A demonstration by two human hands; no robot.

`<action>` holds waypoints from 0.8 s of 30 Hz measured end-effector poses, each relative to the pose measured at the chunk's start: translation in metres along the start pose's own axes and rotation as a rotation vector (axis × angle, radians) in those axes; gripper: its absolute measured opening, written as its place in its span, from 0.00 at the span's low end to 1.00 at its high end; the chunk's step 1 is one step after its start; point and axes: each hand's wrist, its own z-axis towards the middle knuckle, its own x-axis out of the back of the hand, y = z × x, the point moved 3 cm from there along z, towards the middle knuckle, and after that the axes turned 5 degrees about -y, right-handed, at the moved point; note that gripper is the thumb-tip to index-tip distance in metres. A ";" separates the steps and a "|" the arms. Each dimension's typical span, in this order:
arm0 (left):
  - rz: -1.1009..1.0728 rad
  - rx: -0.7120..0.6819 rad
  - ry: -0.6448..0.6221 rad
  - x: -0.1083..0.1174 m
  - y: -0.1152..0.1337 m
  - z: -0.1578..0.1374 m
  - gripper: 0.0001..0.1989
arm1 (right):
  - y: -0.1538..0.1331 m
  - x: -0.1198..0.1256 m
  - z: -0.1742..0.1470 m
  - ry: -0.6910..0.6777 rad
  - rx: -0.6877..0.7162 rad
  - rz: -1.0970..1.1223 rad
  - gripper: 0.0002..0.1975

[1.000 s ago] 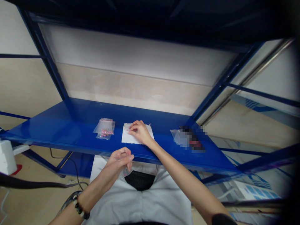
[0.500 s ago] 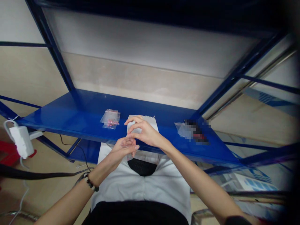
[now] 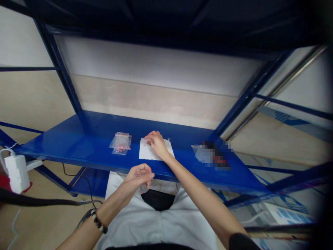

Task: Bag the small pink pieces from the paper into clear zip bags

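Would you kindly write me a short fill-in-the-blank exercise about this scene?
1. The left hand has, at its wrist, a beaded ____.
2. The right hand is over a sheet coloured ____.
3. The shelf beneath the sheet is coloured ____.
4. For the person, the bags lie to the sheet's ____.

Missing words: bracelet; white; blue; left.

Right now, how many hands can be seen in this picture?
2: the left hand, holding clear plastic near the front edge of the blue shelf, and the right hand, over the white sheet.
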 end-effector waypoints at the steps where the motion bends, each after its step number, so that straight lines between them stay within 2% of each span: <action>1: 0.006 0.007 0.001 0.000 0.000 -0.001 0.17 | 0.000 -0.003 -0.001 0.006 0.014 -0.035 0.14; 3: 0.006 0.020 0.002 -0.001 -0.001 -0.002 0.17 | -0.004 -0.008 -0.005 -0.003 0.067 -0.079 0.14; 6: 0.010 0.030 -0.007 -0.003 -0.002 -0.002 0.17 | -0.007 -0.011 -0.006 -0.028 0.128 -0.107 0.07; 17: 0.045 0.013 -0.012 -0.004 -0.002 0.000 0.17 | -0.009 -0.015 -0.011 -0.072 0.132 -0.123 0.03; 20: 0.063 -0.002 -0.004 -0.004 -0.001 0.000 0.17 | -0.017 -0.007 -0.012 -0.056 0.136 -0.080 0.03; 24: 0.086 -0.041 0.053 -0.001 0.003 0.000 0.17 | -0.054 0.022 -0.017 0.110 0.139 0.156 0.04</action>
